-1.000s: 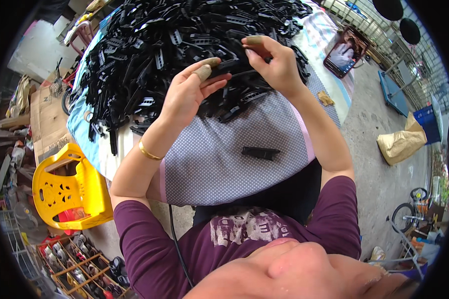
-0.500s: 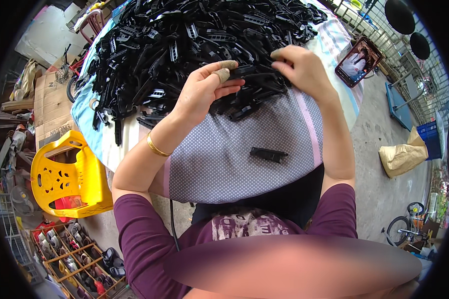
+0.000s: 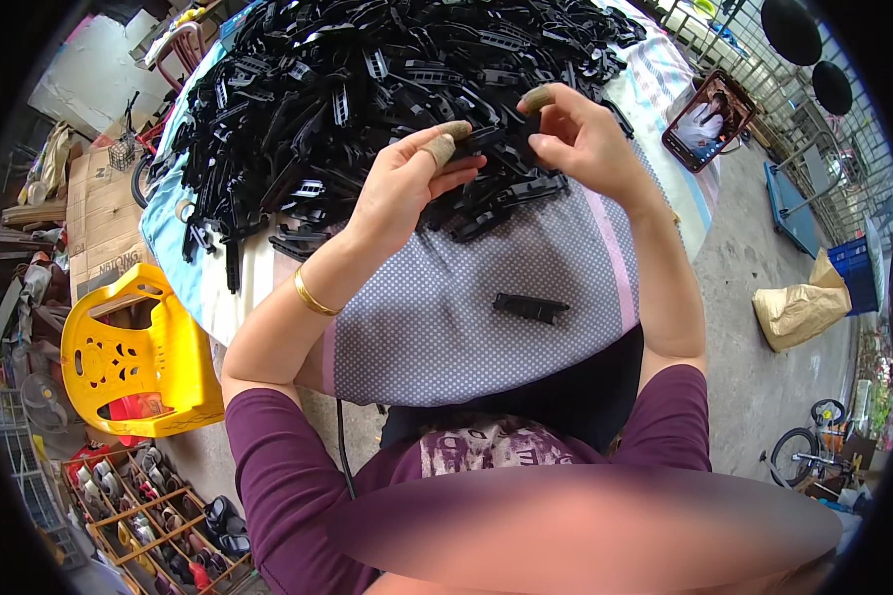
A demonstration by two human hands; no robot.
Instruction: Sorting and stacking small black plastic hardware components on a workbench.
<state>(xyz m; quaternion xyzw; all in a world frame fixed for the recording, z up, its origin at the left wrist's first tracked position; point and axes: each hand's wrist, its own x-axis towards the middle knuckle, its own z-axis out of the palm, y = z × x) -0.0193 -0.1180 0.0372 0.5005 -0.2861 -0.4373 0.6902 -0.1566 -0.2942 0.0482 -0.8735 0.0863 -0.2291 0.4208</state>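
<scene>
My left hand, with tan covers on its thumb and fingertip, closes on a slim black plastic part over the near edge of the pile. Opposite it, my right hand is curled, a tan cover on its index fingertip. Something dark lies between that finger and thumb; against the black pile I cannot make it out. The heap of black plastic parts spreads over the far side of the cloth-covered table. One loose black part lies apart on the dotted grey cloth, nearer my body.
A phone with a lit screen stands at the table's right edge. On the left are a yellow plastic chair, cardboard and a shoe rack. A tan sack and a blue crate stand on the floor at right.
My right hand has shifted slightly left, and its index finger and thumb are farther apart. My left hand has barely moved and still holds its part.
</scene>
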